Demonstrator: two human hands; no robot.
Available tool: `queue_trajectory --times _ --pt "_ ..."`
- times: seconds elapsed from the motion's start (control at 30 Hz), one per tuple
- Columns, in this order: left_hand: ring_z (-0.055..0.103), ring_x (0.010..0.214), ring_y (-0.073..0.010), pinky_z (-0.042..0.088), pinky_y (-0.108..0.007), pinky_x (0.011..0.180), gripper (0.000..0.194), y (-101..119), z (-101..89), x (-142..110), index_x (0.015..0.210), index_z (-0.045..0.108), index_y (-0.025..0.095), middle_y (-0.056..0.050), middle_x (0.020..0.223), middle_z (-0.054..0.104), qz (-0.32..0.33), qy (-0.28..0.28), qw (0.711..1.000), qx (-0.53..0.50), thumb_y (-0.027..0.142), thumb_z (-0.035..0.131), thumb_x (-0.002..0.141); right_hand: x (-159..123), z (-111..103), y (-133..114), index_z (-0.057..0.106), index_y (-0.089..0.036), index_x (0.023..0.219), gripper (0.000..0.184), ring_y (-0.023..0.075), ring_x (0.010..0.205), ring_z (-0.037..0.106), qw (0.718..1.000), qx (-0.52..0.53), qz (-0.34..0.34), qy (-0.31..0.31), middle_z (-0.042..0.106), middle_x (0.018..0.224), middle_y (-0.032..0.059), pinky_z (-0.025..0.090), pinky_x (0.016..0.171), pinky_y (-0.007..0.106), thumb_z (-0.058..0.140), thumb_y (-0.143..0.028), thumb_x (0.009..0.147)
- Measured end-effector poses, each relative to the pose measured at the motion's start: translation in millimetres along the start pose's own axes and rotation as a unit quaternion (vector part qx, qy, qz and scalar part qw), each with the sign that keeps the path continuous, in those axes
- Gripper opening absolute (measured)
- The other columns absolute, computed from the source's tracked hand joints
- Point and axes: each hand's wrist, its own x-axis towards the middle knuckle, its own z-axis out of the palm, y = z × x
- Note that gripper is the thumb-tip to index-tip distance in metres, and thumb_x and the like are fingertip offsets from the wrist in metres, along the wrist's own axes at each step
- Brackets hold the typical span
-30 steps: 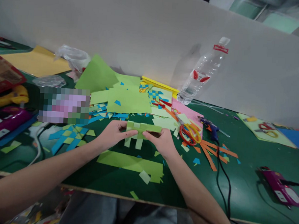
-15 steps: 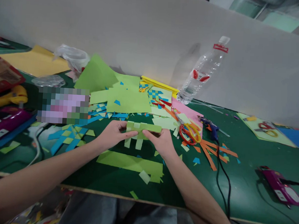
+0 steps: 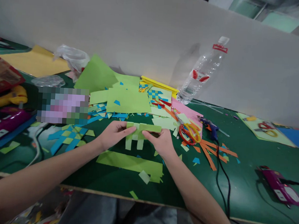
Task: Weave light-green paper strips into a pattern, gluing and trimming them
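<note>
Between my two hands is a small piece of woven green paper strips point(image 3: 135, 135), held above the table with pale strip ends hanging from its lower edge. My left hand point(image 3: 116, 133) pinches its left side, thumb on the front and the other fingers behind. On the right side my right hand point(image 3: 159, 139) grips it the same way, its thumb near the middle and a strip sticking out along the top. Below the hands lies a long green paper piece point(image 3: 128, 163) with a pale scrap point(image 3: 145, 177) on it.
Green sheets point(image 3: 128, 102) and blue-green woven strips point(image 3: 70, 136) lie behind and left. Scissors point(image 3: 188, 133), orange strips point(image 3: 213, 153), a blue glue gun point(image 3: 210, 126) with a black cord and a plastic bottle point(image 3: 201, 73) are rightward. A purple power strip point(image 3: 281, 187) sits far right.
My left thumb has moved up and slightly left on the woven paper, uncovering more of its front. The hanging strip ends have shifted slightly. My right hand has barely moved.
</note>
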Motion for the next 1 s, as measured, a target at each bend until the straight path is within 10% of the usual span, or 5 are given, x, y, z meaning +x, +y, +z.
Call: queue_trajectory --times 1.0 --pt "0.063 0.065 -0.0169 0.051 -0.028 0.062 0.038 -9.8 -1.0 3.9 0.077 0.071 0.015 -0.004 0.073 0.071 -0.062 -0.004 0.994 -0.088 0.053 0.072 0.071 4.4 -2.3 1.9 0.073 -0.017 0.08 0.028 0.0205 0.08 0.067 0.998 -0.064 0.022 0.017 0.074 0.085 0.0073 0.051 0.074 0.032 0.072 -0.043 0.069"
